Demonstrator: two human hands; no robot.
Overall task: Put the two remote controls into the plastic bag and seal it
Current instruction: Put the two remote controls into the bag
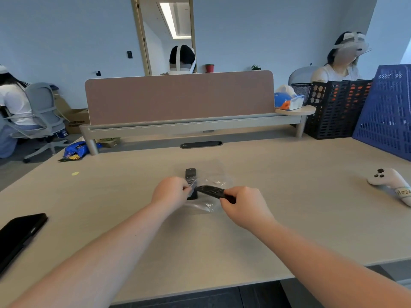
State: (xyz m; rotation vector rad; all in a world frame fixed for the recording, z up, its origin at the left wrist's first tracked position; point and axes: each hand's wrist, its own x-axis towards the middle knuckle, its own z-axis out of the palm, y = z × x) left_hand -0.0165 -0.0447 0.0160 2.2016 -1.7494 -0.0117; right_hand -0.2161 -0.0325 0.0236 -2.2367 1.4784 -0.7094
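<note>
At a pale desk (289,218), a person's right hand (242,206) pinches the near end of a black remote (211,191), its far end pointing left into the mouth of a clear plastic bag (213,181). The left hand (170,192), fingers closed on the bag's edge, holds it just beside the remote's tip. A second remote (190,174) lies on the desk behind the left hand (its near end hidden by the fingers). A white game controller (391,182) rests well apart at right.

Bare desk (289,218) around both hands; phone (20,234) far left, white controller (387,181) far right.
</note>
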